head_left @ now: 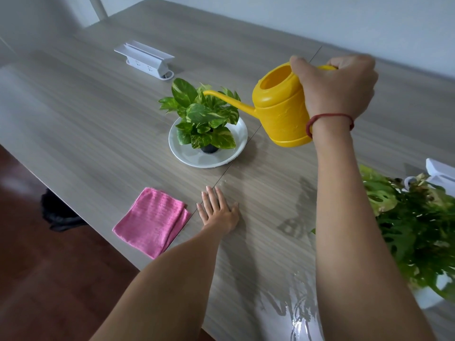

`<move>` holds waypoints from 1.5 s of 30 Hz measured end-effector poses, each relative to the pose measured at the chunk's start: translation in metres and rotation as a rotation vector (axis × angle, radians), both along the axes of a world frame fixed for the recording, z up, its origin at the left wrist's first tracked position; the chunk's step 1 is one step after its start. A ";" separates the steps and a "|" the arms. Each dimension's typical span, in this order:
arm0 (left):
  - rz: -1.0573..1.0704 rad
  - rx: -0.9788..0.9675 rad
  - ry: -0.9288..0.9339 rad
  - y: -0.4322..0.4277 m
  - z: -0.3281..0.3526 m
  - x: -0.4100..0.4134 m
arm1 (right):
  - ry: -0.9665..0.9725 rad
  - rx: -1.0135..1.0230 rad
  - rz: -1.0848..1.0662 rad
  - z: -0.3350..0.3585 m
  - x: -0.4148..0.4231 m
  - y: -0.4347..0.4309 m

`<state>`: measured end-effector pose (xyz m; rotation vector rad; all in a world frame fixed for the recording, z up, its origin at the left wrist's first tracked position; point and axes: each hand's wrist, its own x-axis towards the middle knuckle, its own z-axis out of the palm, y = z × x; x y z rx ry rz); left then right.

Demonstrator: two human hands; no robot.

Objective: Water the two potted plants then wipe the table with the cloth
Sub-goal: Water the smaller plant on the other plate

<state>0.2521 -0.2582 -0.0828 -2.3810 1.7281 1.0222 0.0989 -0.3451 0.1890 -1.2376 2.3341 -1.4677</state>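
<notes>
A small variegated plant (204, 116) in a dark pot stands on a white plate (187, 156) mid-table. My right hand (337, 87) grips the handle of a yellow watering can (280, 112), its thin spout reaching over the plant's leaves. My left hand (216, 210) rests flat on the table (86, 114), fingers straight, just right of a folded pink cloth (152, 222). A larger leafy plant (418, 230) in a white pot sits at the right edge, partly behind my right arm.
A white socket box (145, 60) stands at the back left, another (440, 173) at the right edge. Water is pooled on the tabletop near my right forearm (298, 313). The table's front edge runs diagonally, with dark wood floor and a black object (59, 212) below.
</notes>
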 end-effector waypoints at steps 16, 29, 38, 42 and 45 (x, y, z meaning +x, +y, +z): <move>-0.012 0.022 -0.017 0.000 0.002 0.000 | -0.028 -0.010 -0.001 0.000 0.005 0.003; -0.026 0.021 -0.006 0.001 0.002 0.001 | -0.067 -0.009 -0.078 -0.006 -0.008 0.017; -0.010 0.007 -0.025 0.001 0.002 -0.001 | -0.052 -0.006 -0.028 -0.001 0.008 0.009; -0.009 -0.002 -0.018 0.002 0.001 0.000 | -0.072 0.012 0.002 -0.002 0.006 0.013; -0.019 -0.003 -0.012 0.002 0.001 0.000 | -0.078 0.012 -0.007 -0.004 -0.002 0.016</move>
